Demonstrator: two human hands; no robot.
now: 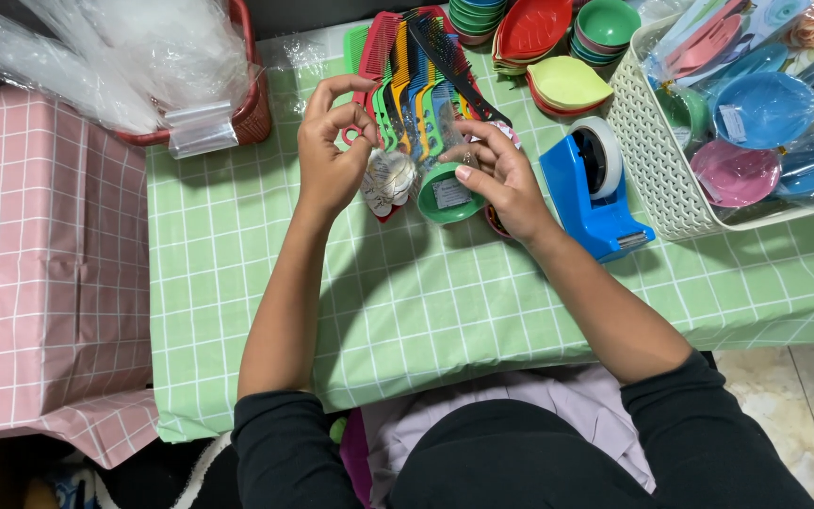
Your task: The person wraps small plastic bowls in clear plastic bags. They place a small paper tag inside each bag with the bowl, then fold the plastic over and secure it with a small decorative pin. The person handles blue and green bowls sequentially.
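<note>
The fingers of the left hand pinch a crinkled clear wrapper while the right hand curls over a small green bowl beside it on the green checked tablecloth, so the wrapping looks unfinished, with tape dispenser untouched.

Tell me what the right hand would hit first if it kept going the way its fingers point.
The right hand points up-left across the table. Its fingertips already touch the small green bowl; just beyond lies the fan of coloured combs. Depth is hard to judge from above.
</note>
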